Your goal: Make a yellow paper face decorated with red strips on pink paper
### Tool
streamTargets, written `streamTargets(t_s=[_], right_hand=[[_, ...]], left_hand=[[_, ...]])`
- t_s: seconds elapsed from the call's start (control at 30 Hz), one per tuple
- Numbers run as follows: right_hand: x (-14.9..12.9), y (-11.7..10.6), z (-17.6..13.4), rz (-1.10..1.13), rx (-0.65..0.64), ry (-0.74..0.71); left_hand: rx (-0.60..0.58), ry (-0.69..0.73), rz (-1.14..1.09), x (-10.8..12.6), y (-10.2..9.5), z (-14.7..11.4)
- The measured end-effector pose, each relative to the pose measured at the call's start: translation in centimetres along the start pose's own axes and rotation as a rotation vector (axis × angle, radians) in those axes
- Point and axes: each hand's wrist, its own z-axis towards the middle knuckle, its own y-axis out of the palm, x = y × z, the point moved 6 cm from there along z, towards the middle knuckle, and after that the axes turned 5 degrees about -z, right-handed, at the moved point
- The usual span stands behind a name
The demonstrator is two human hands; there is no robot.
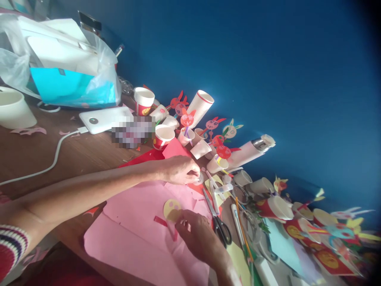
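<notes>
My left hand (180, 170) reaches across the pink paper with its fingers curled together on a small clear roll of tape (200, 178). Lower down, my right hand (201, 236) pinches the edge of a yellow paper disc (172, 209) that has two pinkish round spots. A red paper strip (160, 221) lies beside the disc, and a pinkish strip hangs below it near my fingertips. Beneath both hands are large pink paper sheets (125, 246). Black-handled scissors (222, 230) rest just right of my right hand, blades toward the tape.
Paper cups (163, 137) holding paper animal faces line the blue wall. A tilted cup stack (201, 105) and a thermos (250, 151) stand among them. At left are a white power bank (105, 119) with its cable and a stuffed plastic bag (74, 85). Pencil (244, 230) at right.
</notes>
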Motion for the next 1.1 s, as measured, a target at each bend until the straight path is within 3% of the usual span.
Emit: streamTargets(t_s=[0.17, 0.3, 0.47, 0.87, 1.1], right_hand=[[1.6, -3.5, -0.1, 0.285, 0.087, 0.011], [3.4, -6.5, 1.3, 0.624, 0.289, 0.056], [4.0, -8.7, 3.2, 0.672, 0.469, 0.072], [2.8, -9.0, 4.3, 0.706, 0.607, 0.05], [4.4, -8.6, 5.2, 0.861, 0.61, -0.008]], left_hand=[[-0.061, 0.036, -0.167, 0.0, 1.4, 0.2], [-0.097, -0.086, -0.4, -0.6, 2.7, 0.4], [-0.064, -0.249, -0.592, -1.9, 2.9, 0.5], [0.014, -0.288, -0.754, -3.1, 2.7, 1.1], [0.041, -0.287, -0.792, -3.5, 2.6, 1.3]])
